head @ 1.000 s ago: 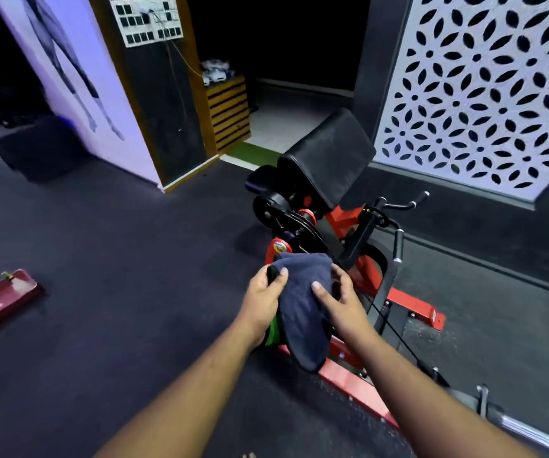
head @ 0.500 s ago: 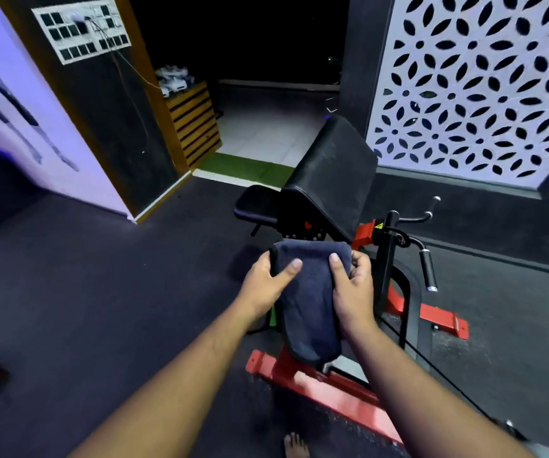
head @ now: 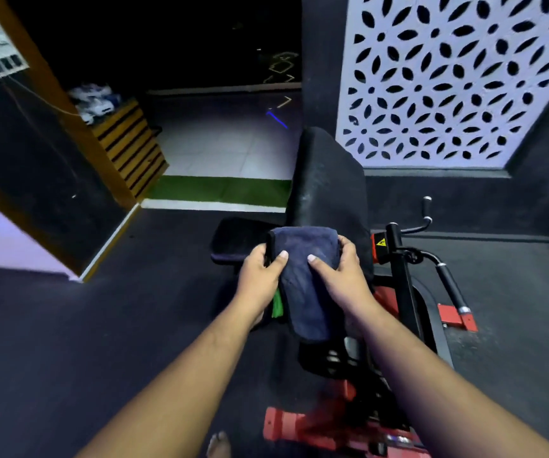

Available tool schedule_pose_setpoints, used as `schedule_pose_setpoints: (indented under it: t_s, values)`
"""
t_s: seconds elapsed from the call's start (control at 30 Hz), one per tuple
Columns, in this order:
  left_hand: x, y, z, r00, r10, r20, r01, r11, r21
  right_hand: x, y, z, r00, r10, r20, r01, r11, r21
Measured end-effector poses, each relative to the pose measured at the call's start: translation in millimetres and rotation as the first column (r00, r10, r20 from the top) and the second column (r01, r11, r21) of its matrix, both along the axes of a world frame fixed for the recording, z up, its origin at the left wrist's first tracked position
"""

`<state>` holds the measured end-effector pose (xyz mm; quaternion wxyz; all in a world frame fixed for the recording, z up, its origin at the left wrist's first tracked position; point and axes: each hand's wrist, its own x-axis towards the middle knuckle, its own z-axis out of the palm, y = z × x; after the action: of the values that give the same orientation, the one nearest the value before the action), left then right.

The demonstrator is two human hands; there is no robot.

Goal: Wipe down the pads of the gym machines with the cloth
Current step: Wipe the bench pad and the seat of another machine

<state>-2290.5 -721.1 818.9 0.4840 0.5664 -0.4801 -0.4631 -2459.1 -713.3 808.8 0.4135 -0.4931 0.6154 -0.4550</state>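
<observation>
Both hands, left hand (head: 259, 279) and right hand (head: 345, 276), pinch the dark cloth (head: 306, 282) between thumb and fingers, holding it just before the upright black pad (head: 329, 183). Wiping looks not yet begun; the seat (head: 236, 239) also waits.

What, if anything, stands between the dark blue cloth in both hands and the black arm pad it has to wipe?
Nothing visible does. The left hand and right hand hold the dark blue folded cloth right in front of the tall black sloped arm pad. The black upright post with the red warning tag stands to the right, off that path.
</observation>
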Motion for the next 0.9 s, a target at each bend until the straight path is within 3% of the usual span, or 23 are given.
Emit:
schedule_pose_setpoints:
  t_s: [0.1, 0.23, 0.4, 0.6, 0.67, 0.77, 0.9]
  values:
    - [15.8, -55.3, -14.1, 0.991, -0.128, 0.025, 0.128, 0.992, 0.019, 29.5, -28.3, -8.8, 0.983, -0.099, -0.152, 0.105, 0.994, 0.026]
    - [30.5, -101.3, -20.3, 0.947, -0.322, 0.003, 0.321, 0.944, 0.071, 69.9, -51.2, -17.1, 0.964, -0.197, -0.176, 0.208, 0.977, 0.044]
    - [30.3, -156.5, -14.0, 0.859, -0.512, -0.021, 0.513, 0.857, 0.046, 90.0, -81.0, -13.5, 0.869, -0.421, -0.260, 0.427, 0.904, -0.037]
    - [8.3, -213.9, -19.6, 0.861, -0.504, 0.074, 0.504, 0.864, 0.019, 78.0, -125.8, -6.8, 0.738, -0.533, -0.415, 0.519, 0.840, -0.156]
    - [7.3, -232.4, -29.9, 0.834, -0.507, 0.217, 0.514, 0.858, 0.028, 76.6, -148.3, -13.9, 0.720, -0.422, -0.551, 0.457, 0.886, -0.080]
    - [8.1, -273.7, -56.3, 0.759, -0.509, 0.407, 0.505, 0.854, 0.126, 77.1, -192.5, -42.1, 0.707, -0.054, -0.705, 0.308, 0.921, 0.239]
    - [7.2, -325.3, -84.3, 0.785, -0.468, 0.407, 0.443, 0.882, 0.160, 57.8, -245.4, -55.1, 0.702, 0.078, -0.707, 0.239, 0.910, 0.338]
